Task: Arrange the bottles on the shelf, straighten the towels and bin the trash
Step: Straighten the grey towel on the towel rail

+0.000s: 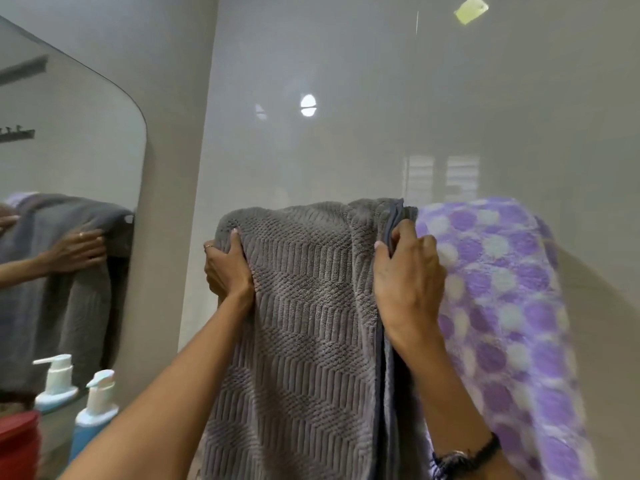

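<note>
A grey ribbed towel hangs over a rail on the glossy wall, in the middle of the view. My left hand grips its upper left edge. My right hand pinches its upper right hem, close to the top. Touching it on the right hangs a purple towel with white dots. The rail itself is hidden under the towels. A blue pump bottle with a white head stands at the lower left, near the mirror.
A mirror on the left wall reflects the grey towel, a hand and the pump bottle. A red object sits at the bottom left corner. A yellowish sticker is high on the wall.
</note>
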The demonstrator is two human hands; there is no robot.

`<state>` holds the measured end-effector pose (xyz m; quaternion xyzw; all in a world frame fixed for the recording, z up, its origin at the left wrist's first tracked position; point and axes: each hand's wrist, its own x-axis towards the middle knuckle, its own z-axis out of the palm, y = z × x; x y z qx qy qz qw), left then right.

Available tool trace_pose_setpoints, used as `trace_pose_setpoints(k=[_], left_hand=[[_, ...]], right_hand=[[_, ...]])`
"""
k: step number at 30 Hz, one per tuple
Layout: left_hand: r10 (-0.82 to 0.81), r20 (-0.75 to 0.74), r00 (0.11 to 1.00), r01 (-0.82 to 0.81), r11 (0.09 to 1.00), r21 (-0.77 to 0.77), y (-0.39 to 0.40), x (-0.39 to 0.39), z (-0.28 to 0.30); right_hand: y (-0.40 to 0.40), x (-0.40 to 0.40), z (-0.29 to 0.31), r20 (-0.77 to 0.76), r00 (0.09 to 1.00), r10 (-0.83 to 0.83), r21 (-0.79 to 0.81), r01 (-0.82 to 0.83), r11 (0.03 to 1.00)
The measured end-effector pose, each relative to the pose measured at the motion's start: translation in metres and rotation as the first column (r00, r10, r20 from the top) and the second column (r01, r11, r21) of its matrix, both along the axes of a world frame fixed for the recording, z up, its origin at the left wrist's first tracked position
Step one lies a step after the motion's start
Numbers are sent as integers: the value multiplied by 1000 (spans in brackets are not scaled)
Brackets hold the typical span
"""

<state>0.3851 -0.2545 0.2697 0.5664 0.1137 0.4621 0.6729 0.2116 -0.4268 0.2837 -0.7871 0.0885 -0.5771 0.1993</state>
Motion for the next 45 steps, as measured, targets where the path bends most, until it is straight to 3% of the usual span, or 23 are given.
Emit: trace_pose_setpoints(k=[5, 8, 11, 13, 15, 17, 20, 22, 26, 30, 32, 34, 37, 40, 42, 45], left_hand=[[32, 93, 995, -34, 999, 20, 9, -8, 23], [23, 152, 988, -36, 996, 85, 14, -9, 54], [-17, 119, 993, -1, 988, 156, 18, 1, 77], [-3, 47, 999, -12, 947, 320, 22, 10, 80], [78, 24, 997, -76, 801, 594, 26, 18, 81], [189, 47, 981, -151, 581, 800, 27, 23, 82], [212, 184, 960, -252, 365, 896, 24, 21, 88], [108, 281, 953, -301, 269, 915, 19, 20, 84], [-19, 18, 1000, -11, 325, 946, 21, 15, 78], [56, -107, 993, 100, 114, 988, 21, 13, 92], [83, -228, 970, 219, 106, 970, 16, 14, 99], [99, -254, 962, 246, 90, 965, 13, 17, 103], [154, -156, 976, 148, 61, 987, 17, 20, 98], [143, -137, 980, 97, 260, 961, 14, 18, 92], [192, -79, 978, 21, 290, 957, 9, 6, 87], [254, 122, 960, -181, 223, 958, 2, -17, 78]], right_hand=[[-10, 9, 20, 182, 967, 176, 47, -188, 981], [-24, 18, 58, 246, 953, 177, 54, -196, 979], [-36, 29, 86, 108, 985, 132, -6, -133, 991], [-39, 39, 92, -2, 1000, 28, -145, -28, 989], [-39, 47, 95, -43, 997, -59, -319, 42, 947], [-39, 52, 102, -132, 988, -78, -473, 7, 881], [-36, 53, 110, -400, 913, -80, -526, -157, 836], [-33, 56, 112, -555, 829, -64, -468, -247, 849], [-34, 58, 110, -658, 753, -5, -327, -280, 903], [-29, 53, 115, -661, 748, -57, -211, -113, 971], [-24, 55, 118, -685, 716, -135, -255, -62, 965], [-24, 60, 118, -673, 721, -166, -288, -48, 956], [-22, 60, 112, -648, 742, -171, -312, -53, 949], [-16, 61, 106, -648, 733, -206, -377, -73, 923], [-14, 62, 99, -543, 803, -248, -451, -29, 892], [-14, 53, 78, -305, 925, -227, -492, 51, 869]])
